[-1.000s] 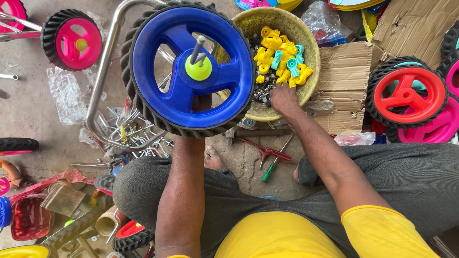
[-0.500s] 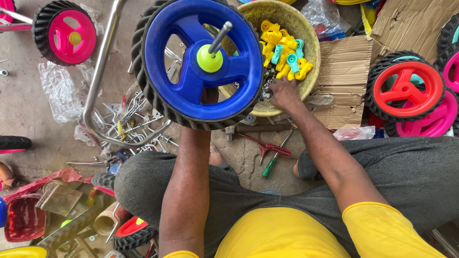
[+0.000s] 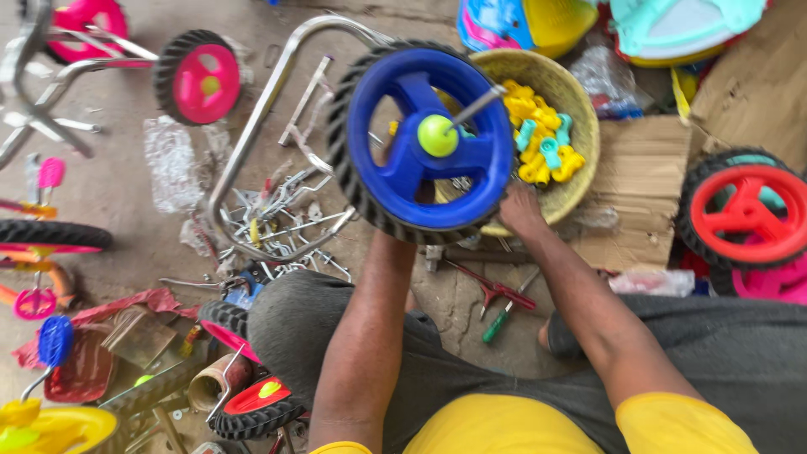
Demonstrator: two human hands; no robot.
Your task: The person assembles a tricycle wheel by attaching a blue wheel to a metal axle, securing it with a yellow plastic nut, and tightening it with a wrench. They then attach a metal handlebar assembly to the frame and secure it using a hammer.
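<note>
Left hand: the left hand [image 3: 418, 195] is almost wholly hidden behind the blue wheel [image 3: 423, 141]; it holds that wheel up from behind, the forearm rising straight to it, though the grip itself cannot be seen.
Blue wheel: black tyre, blue spokes, a yellow-green hub cap [image 3: 438, 135] facing the camera, and a thin metal axle [image 3: 476, 107] poking out of the hub up and to the right, towards the basket.
Right hand: the right hand [image 3: 521, 210] is at the near rim of the woven basket [image 3: 582, 172], just right of the wheel, fingers curled down at the edge; whether they pinch anything I cannot tell.
Basket contents: yellow and teal plastic caps [image 3: 545, 150], heaped just beyond the right hand.
Below the right hand: red-handled pliers [image 3: 494, 291] and a green screwdriver [image 3: 502, 315] on the floor, between the two forearms.
Left of the left hand: a bent chrome frame tube [image 3: 252, 134] over a scatter of metal rods [image 3: 271, 219].
Far right of the right hand: a red wheel [image 3: 744, 212] by the cardboard [image 3: 639, 176].
Far left: a pink wheel [image 3: 200, 77].
</note>
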